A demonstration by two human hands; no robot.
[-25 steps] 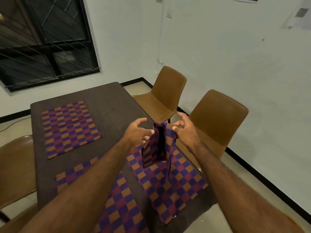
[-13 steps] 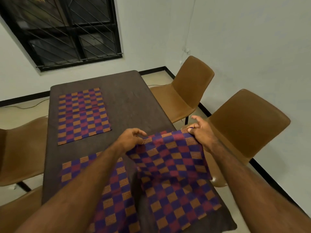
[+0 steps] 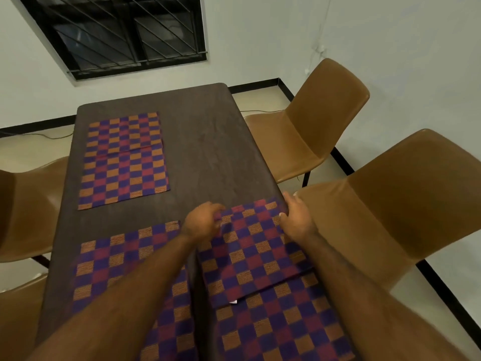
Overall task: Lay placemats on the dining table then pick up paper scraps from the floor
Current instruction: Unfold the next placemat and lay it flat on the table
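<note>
A checkered purple, red and orange placemat (image 3: 255, 248) is spread at the right side of the dark dining table (image 3: 208, 152), overlapping the far part of another placemat (image 3: 281, 327) under it. My left hand (image 3: 201, 222) pinches its far left corner. My right hand (image 3: 296, 217) holds its far right corner at the table's right edge. A placemat (image 3: 112, 259) lies at the near left, partly under my left forearm. One more placemat (image 3: 125, 160) lies flat at the far left.
Brown chairs stand on the right, one (image 3: 312, 126) further and one (image 3: 406, 204) nearer, and others (image 3: 28, 204) on the left. A barred window (image 3: 119, 32) is in the far wall. Pale floor (image 3: 33, 144) with a cable surrounds the table. No paper scraps are in view.
The folded placemat in my hands was opened out and lowered forward onto the table's right side. My hands moved apart to its far corners.
</note>
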